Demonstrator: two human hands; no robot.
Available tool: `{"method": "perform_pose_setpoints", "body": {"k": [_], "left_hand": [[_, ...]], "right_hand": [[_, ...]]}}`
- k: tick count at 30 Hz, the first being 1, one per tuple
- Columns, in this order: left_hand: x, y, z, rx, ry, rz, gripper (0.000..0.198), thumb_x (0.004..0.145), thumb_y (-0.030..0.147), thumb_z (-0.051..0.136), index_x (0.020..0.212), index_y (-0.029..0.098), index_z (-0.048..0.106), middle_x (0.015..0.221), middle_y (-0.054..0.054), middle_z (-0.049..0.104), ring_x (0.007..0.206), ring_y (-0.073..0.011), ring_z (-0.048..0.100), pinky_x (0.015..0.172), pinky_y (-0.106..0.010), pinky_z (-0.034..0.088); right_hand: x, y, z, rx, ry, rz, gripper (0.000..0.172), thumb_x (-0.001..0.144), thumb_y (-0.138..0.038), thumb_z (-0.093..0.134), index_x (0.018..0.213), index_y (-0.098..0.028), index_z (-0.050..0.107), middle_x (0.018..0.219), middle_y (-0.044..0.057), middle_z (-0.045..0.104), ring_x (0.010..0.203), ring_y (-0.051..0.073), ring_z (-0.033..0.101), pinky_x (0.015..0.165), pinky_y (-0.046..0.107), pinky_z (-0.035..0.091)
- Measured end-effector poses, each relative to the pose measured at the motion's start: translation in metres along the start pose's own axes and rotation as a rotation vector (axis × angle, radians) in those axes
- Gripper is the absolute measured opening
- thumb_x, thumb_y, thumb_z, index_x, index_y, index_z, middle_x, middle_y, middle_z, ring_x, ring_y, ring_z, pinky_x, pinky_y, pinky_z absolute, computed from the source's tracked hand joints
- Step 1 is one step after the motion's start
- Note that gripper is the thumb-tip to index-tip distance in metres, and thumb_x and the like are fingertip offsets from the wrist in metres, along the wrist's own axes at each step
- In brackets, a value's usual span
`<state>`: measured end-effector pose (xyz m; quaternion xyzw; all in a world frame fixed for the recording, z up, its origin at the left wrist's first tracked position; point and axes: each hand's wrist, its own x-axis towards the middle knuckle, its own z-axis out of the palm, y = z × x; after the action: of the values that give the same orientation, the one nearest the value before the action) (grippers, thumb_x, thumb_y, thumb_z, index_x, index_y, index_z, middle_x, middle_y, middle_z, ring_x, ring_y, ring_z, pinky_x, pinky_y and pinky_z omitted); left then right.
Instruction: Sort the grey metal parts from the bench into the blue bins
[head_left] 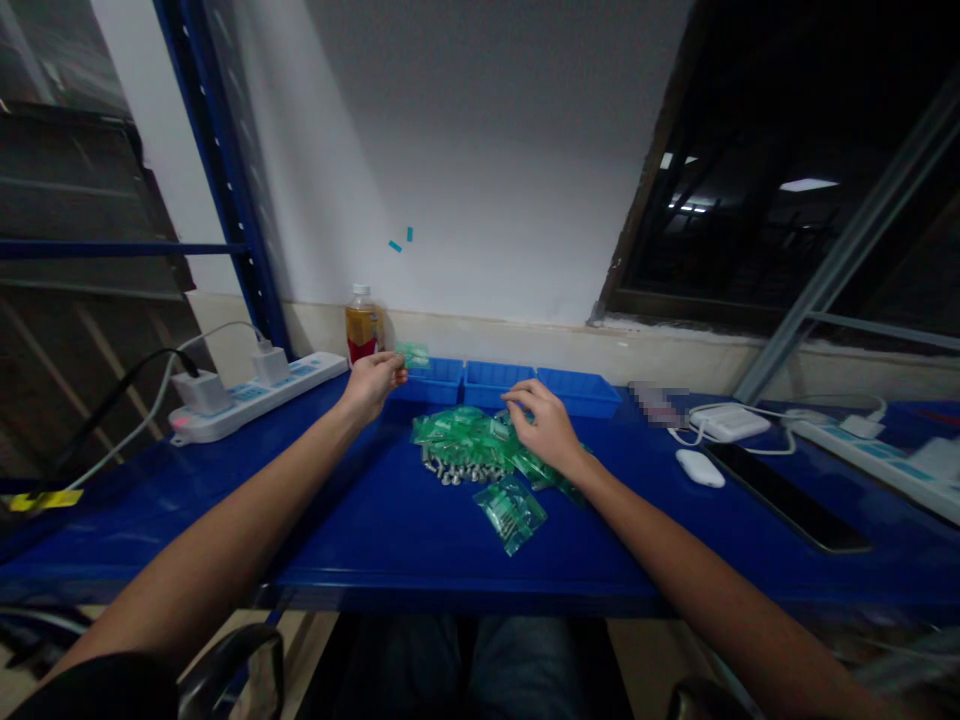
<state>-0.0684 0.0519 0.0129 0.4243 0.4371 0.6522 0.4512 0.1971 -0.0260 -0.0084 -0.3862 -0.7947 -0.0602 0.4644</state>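
My left hand (373, 386) pinches a small green plastic bag (414, 355) by its edge, up near the back of the blue table, in front of a blue bin. My right hand (544, 425) hovers over the right side of a pile of green plastic bags (465, 432). Its thumb and fingertips are drawn together; whatever may be between them is too small to make out. Silvery metal fittings (466, 473) lie along the pile's front edge. Closer to me, one green bag (510, 513) with metal pieces inside lies flat by itself.
Blue bins (577, 392) stand in a row against the wall, with a drink bottle (363, 325) to their left. A power strip (259, 395) with plugged-in chargers lies at left. On the right are a phone (787, 498), a white earbud case (700, 468) and another power strip (885, 455).
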Motion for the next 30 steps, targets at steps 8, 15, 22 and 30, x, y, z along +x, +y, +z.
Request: {"method": "perform_pose_setpoints", "body": {"k": [8,15,22,30], "left_hand": [[-0.001,0.003,0.004,-0.133,-0.053,-0.038,0.014,0.071,-0.001,0.060,0.082,0.007,0.059,0.072,-0.005,0.062,0.064,-0.0099,0.061,0.066,-0.020,0.052],[-0.011,0.005,0.004,0.600,-0.053,0.327,0.033,0.069,0.028,0.068,0.096,0.009,0.062,0.094,-0.011,0.061,0.081,-0.0210,0.060,0.083,-0.034,0.047],[-0.048,0.002,0.024,0.958,-0.365,0.532,0.031,0.073,0.048,0.060,0.065,0.018,0.067,0.064,-0.006,0.063,0.060,-0.0199,0.056,0.063,-0.027,0.040],[-0.044,-0.019,0.025,0.980,-0.424,0.304,0.037,0.049,0.046,0.078,0.076,0.022,0.068,0.068,-0.003,0.066,0.060,-0.0197,0.058,0.053,-0.024,0.034]], "right_hand": [[0.000,0.004,0.001,-0.028,-0.013,0.012,0.020,0.084,-0.020,0.049,0.089,-0.018,0.068,0.090,0.007,0.059,0.085,0.018,0.058,0.080,0.031,0.047],[-0.002,0.007,0.003,-0.054,-0.077,0.028,0.019,0.085,-0.022,0.050,0.089,-0.018,0.068,0.089,0.007,0.060,0.086,0.018,0.056,0.080,0.031,0.045],[-0.002,0.008,0.004,-0.120,-0.213,0.014,0.018,0.087,-0.021,0.049,0.085,-0.018,0.067,0.081,0.006,0.064,0.084,0.019,0.054,0.080,0.033,0.041],[-0.005,0.008,0.009,-0.103,-0.247,-0.001,0.017,0.087,-0.023,0.051,0.085,-0.019,0.067,0.082,0.005,0.064,0.085,0.018,0.053,0.079,0.032,0.040]]}}
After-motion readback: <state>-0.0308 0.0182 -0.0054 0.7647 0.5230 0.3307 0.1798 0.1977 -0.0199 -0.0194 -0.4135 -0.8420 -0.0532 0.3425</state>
